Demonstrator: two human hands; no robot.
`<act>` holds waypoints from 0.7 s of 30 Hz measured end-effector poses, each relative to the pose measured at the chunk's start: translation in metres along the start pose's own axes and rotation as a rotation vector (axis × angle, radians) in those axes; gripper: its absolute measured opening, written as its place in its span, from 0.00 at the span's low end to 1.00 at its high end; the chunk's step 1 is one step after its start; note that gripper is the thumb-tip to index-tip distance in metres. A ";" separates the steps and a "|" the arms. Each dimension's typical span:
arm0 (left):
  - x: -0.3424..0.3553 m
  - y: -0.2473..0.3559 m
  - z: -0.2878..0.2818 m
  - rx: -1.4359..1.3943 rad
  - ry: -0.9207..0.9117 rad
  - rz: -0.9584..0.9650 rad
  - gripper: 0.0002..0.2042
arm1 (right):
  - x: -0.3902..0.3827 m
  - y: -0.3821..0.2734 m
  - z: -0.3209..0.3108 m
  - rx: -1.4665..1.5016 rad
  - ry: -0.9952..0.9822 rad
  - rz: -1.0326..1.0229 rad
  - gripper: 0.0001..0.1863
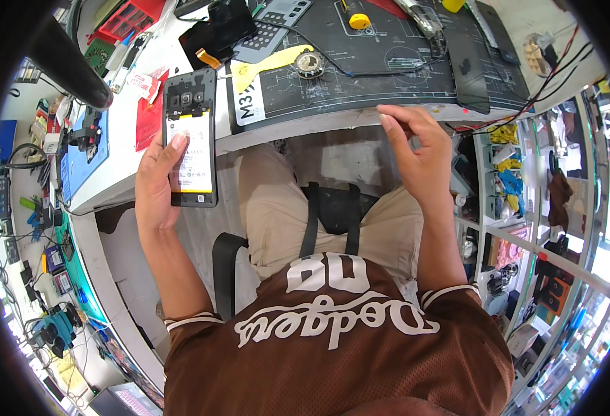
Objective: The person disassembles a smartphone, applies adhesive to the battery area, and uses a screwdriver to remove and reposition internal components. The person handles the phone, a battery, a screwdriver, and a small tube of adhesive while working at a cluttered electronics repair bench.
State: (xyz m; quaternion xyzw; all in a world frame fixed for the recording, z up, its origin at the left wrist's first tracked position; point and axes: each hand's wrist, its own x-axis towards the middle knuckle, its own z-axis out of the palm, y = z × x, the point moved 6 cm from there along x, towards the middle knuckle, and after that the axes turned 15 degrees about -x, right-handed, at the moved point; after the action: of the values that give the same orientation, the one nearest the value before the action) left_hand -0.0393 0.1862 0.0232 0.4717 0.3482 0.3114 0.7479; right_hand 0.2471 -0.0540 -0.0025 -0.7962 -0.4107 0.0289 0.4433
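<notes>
My left hand (158, 173) is closed around an opened smartphone (209, 166) at the bench's front edge, thumb lying over its front. The phone stands nearly upright in the view, its back cover off. A white battery (195, 163) fills its lower part, and dark inner parts with a camera show at the top. Over the front edge of the bench, my right hand (422, 149) hovers with thumb and forefinger tips brought together. Whatever may be between those tips is too small to make out.
A dark printed work mat (381, 83) covers the bench, bearing a yellow scraper-like strip (277, 64), a round watch-like part (310, 64) and a black cable. Dark phone screens (225, 31) lie beyond the phone. A dark lamp-like arm (69, 62) juts in at left. Shelves (526, 243) stand at right.
</notes>
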 end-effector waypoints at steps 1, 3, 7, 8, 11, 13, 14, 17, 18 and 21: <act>0.002 0.002 0.002 -0.004 0.003 0.015 0.19 | 0.003 -0.003 0.003 -0.014 0.011 -0.006 0.11; 0.005 0.002 -0.001 -0.019 0.002 0.018 0.20 | 0.013 -0.019 0.007 -0.257 0.130 -0.149 0.11; 0.002 -0.006 -0.003 -0.078 -0.015 -0.002 0.21 | 0.024 -0.016 0.018 -0.366 0.188 -0.159 0.12; -0.001 -0.008 -0.002 -0.085 -0.031 -0.014 0.21 | 0.025 -0.016 0.019 -0.369 0.196 -0.175 0.11; -0.007 -0.018 -0.009 -0.108 -0.065 -0.056 0.22 | 0.027 -0.016 0.024 -0.395 0.222 -0.247 0.08; -0.008 -0.026 -0.016 -0.127 -0.072 -0.075 0.22 | 0.027 -0.017 0.028 -0.430 0.247 -0.330 0.06; -0.009 -0.028 -0.019 -0.136 -0.075 -0.083 0.22 | 0.027 -0.018 0.031 -0.411 0.255 -0.335 0.06; -0.013 -0.033 -0.024 -0.139 -0.067 -0.085 0.23 | 0.024 -0.026 0.039 -0.381 0.279 -0.334 0.04; -0.015 -0.034 -0.026 -0.152 -0.054 -0.081 0.23 | 0.022 -0.031 0.040 -0.388 0.279 -0.326 0.04; -0.022 -0.035 -0.028 -0.178 -0.028 -0.079 0.23 | 0.017 -0.034 0.042 -0.377 0.266 -0.294 0.04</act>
State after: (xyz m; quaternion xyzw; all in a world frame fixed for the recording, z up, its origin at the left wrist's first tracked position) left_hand -0.0699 0.1699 -0.0131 0.3936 0.3268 0.3047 0.8034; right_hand 0.2203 -0.0047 0.0024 -0.7932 -0.4581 -0.2177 0.3369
